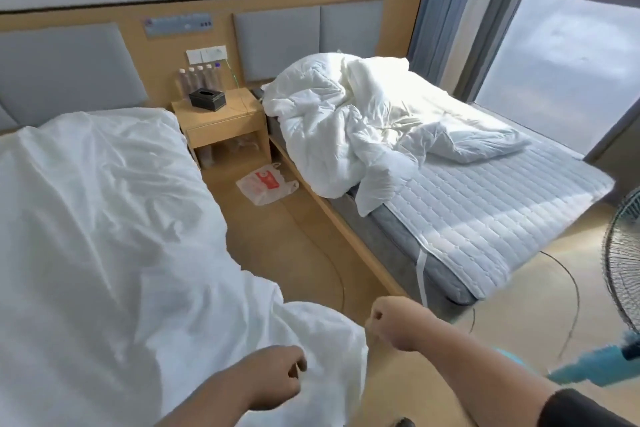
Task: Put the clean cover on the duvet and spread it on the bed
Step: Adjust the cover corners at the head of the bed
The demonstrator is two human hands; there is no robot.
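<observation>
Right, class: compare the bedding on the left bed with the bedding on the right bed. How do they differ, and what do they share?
The left bedding lies spread along its bed, covering the mattress; the right bedding is bunched in a heap at the head end, leaving the quilted pad bare. The left bedding's near corner is at the person's hands, left hand and right hand; nobody touches the right bedding. Both are white and creased.

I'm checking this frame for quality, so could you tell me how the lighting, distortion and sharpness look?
Head view: daylight from the window glares on the crumpled duvet and quilted mattress pad; wide-angle distortion bows the headboard and window frame; the fan at the right edge looks smeared; both hands look slightly soft.
</observation>
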